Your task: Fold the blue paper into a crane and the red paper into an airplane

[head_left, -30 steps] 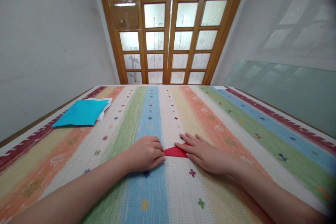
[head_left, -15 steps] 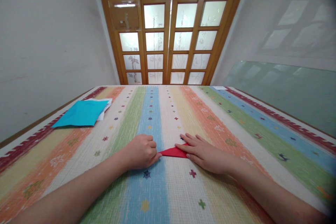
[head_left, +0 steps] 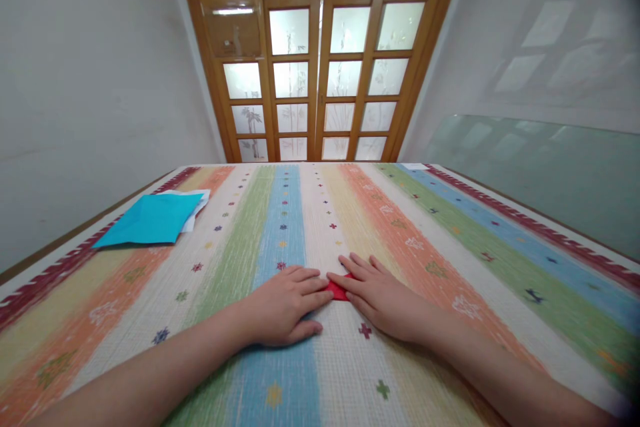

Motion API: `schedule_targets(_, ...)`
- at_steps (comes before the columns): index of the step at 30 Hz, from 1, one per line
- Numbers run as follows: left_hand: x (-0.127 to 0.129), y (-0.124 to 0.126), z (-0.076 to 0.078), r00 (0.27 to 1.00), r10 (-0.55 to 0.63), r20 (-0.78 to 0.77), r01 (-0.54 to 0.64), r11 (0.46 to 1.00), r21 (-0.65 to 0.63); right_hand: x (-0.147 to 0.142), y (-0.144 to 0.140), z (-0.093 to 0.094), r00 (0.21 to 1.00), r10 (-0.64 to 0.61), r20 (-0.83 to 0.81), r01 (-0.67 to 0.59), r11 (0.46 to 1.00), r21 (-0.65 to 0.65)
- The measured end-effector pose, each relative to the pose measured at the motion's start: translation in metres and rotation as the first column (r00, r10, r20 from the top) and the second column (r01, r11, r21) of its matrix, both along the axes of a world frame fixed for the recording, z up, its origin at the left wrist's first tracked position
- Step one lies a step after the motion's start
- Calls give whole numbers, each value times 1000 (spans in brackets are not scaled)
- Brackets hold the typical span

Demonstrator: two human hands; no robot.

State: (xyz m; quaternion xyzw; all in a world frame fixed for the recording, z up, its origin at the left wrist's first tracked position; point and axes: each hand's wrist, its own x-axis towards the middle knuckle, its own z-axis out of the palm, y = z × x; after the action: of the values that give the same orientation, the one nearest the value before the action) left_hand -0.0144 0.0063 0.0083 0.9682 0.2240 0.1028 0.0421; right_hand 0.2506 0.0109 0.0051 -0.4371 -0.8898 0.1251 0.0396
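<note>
A small piece of folded red paper point(head_left: 339, 291) lies on the striped tablecloth point(head_left: 340, 360), mostly covered by my hands. My left hand point(head_left: 293, 303) rests flat with its fingers stretched out, the fingertips over the paper's left part. From the other side my right hand point(head_left: 377, 293) lies palm down with spread fingers on the paper's right part. Only a short strip of red shows between the two hands. The rest of the paper's outline is hidden.
Sheets of blue paper point(head_left: 153, 219) with white paper point(head_left: 196, 212) under them lie at the table's left side. A small white piece point(head_left: 415, 166) sits at the far edge. Walls flank the table, and a wooden glazed door point(head_left: 320, 73) stands beyond.
My left hand was closed at the paper's left tip; its fingers have since straightened and laid flat over that part. The right hand has kept its place on the paper.
</note>
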Motion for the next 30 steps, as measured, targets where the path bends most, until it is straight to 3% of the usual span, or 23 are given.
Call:
schedule_targets(11,-1,2,0,999,-22,39,23,999,-23,-17,-3,-1,997,26,-75,-23,999,39)
schedule_targets(20,-1,-1,3,998,0,64,-2,1000,26,0,4,7,997,35,-64,-22,980,197)
schedule_targets(30,-9,9,-2,989,120,85,-129,986,108,13,19,-7,995,-64,-71,84,938,337)
